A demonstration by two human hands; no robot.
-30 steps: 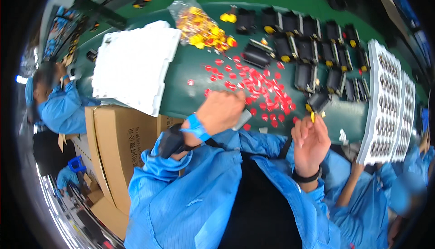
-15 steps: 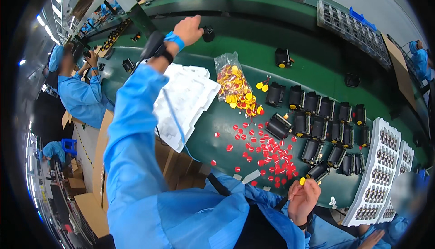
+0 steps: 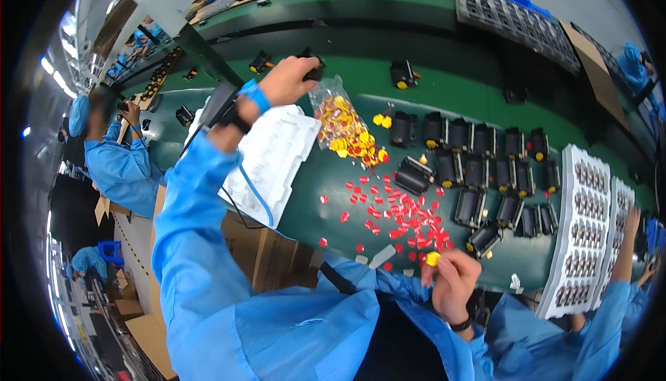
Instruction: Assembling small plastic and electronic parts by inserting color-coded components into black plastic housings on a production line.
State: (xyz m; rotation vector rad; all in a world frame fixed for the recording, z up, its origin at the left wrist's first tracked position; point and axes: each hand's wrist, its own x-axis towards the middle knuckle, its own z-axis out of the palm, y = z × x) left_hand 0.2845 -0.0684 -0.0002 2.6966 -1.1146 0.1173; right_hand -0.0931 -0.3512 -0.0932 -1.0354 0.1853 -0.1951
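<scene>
- The left hand [image 3: 286,83] is up over the table's [image 3: 300,204] far edge, fingers bent around a black part [image 3: 313,72]; I can't tell if it grips it.
- The right hand [image 3: 456,285] is at the near edge, thumb and finger pinching a yellow dot [image 3: 433,259].
- Red dots [image 3: 416,221] lie loose toward the near edge.
- More black parts [image 3: 472,208] sit in rows near the right end.
- A bag [image 3: 331,107] spills yellow bits [image 3: 357,142] by the far edge.
</scene>
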